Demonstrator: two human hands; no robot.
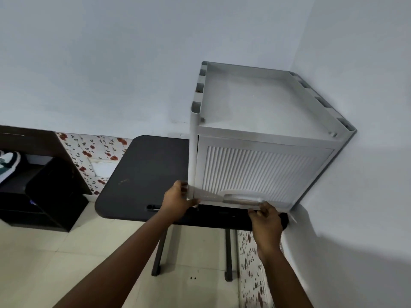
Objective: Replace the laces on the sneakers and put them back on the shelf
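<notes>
A white plastic shelf cabinet (262, 103) stands on a dark table (142, 174) in the room's corner. Its ribbed front door (255, 170) is down, so the inside is hidden and no sneakers or laces show. My left hand (178, 200) grips the cabinet's lower left front corner, thumb on the front and fingers round the side. My right hand (265, 221) is at the lower right edge of the door, its fingers curled under the rim beside the pale handle (241, 197).
The cabinet sits tight against the wall on the right. A black storage unit (44, 196) stands on the floor at left, with striped cloth on it. Floral wall covering runs behind the table, and the table's legs reach the tiled floor below.
</notes>
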